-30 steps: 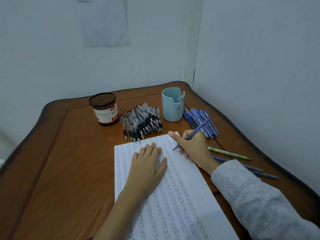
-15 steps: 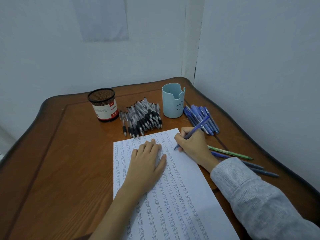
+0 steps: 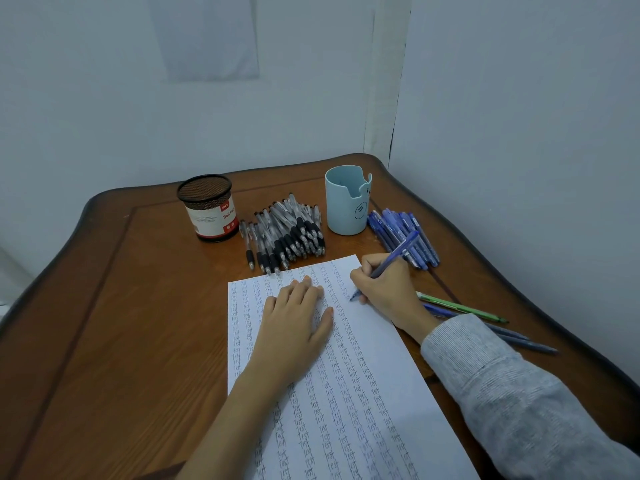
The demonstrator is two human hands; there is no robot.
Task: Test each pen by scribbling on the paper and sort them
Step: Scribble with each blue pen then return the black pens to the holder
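A white paper [image 3: 363, 358] covered in rows of small scribbles lies on the wooden table [image 3: 121, 323]. My left hand [image 3: 294, 320] rests flat on it, fingers straight. My right hand [image 3: 388, 289] grips a blue pen [image 3: 401, 252], its tip touching the paper near the top right. A pile of black-grip pens [image 3: 287, 233] lies behind the paper. A bunch of blue pens [image 3: 401, 233] lies to the right of the cup.
A black mesh pen holder [image 3: 209, 207] stands at the back left, a light blue cup [image 3: 346, 206] at the back middle. A green pen [image 3: 460, 308] and some blue pens [image 3: 512, 336] lie beside my right sleeve. Walls close in behind and to the right.
My right hand has curled tighter round the blue pen and shifted slightly along the paper's top right while writing. My left hand has stayed flat on the sheet.
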